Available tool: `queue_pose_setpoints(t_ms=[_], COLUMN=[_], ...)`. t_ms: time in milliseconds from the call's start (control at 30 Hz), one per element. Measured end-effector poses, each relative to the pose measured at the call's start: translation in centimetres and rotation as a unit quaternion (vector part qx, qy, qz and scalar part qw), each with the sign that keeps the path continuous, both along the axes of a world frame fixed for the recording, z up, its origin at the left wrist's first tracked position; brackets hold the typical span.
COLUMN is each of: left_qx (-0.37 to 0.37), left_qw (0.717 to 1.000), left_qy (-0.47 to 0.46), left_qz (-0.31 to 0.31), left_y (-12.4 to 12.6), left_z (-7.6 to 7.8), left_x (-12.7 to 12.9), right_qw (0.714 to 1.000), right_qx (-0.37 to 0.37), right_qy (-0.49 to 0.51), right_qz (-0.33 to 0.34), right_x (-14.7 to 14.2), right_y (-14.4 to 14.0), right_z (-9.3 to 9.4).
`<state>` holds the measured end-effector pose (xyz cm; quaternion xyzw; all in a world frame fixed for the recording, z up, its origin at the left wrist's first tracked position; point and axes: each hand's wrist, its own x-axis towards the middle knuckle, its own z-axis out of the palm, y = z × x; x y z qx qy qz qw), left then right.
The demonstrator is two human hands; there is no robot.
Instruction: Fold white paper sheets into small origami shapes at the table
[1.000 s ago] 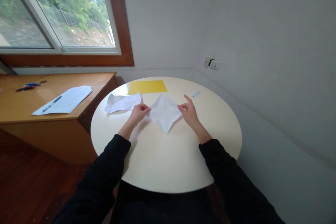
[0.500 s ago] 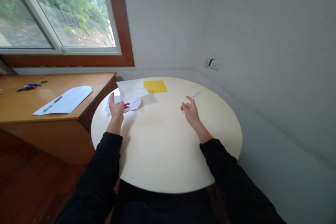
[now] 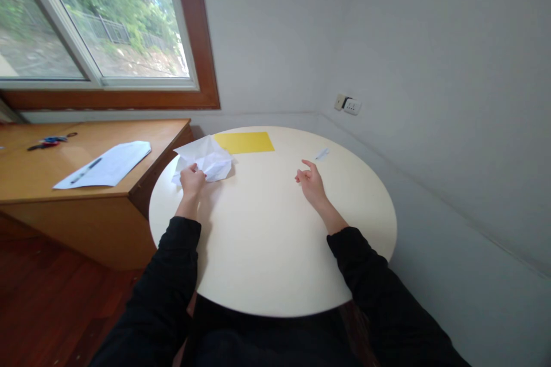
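Note:
My left hand (image 3: 193,179) is at the near edge of creased white sheets of paper (image 3: 210,161) lying at the left of the round table. Its fingers are curled closed, with the thumb on top. Whether they pinch a paper edge cannot be made out. Over to the right, my right hand (image 3: 311,182) hovers above the tabletop with its index finger held apart and the other fingers loosely bent. Nothing shows in it. Just beyond it lies a small white pen-like item (image 3: 322,153). A yellow sheet (image 3: 247,142) lies flat behind the white papers.
The round cream table (image 3: 275,241) stands against the wall corner. To its left, a wooden desk (image 3: 103,132) bears a paper stack (image 3: 112,166) with a pen (image 3: 86,170) on it and scissors-like items (image 3: 51,141). A wall socket (image 3: 352,106) is at the back right.
The white sheet that was raised beyond my left hand has come down onto the other paper, uncovering more yellow. My left hand has gone from spread to closed. My right hand has hardly moved.

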<state>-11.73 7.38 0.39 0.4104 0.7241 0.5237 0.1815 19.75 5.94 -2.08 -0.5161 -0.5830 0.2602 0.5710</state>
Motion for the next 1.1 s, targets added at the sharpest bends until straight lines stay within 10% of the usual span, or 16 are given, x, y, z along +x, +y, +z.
queue_pose_setpoints(t_ms=[300,733,1100], left_qx=[-0.121,-0.045,-0.041], left_qw=[0.961,0.962,0.961], left_qy=[0.246,0.26,0.266], left_qz=[0.043,0.073,0.057], left_y=[-1.3,-1.9,-1.8], left_z=[0.4,1.7,1.3], left_x=[-0.4,1.4,2.8], right_qw=[0.991,0.862,0.846], right_qx=[-0.02,-0.047,-0.172], right_qy=[-0.125,-0.454,-0.458], right_qz=[-0.042,-0.218,-0.213], right_x=[0.4,4.2,5.2], right_y=[0.1,3.6,6.8], right_z=[-0.6,-1.1,-1.9])
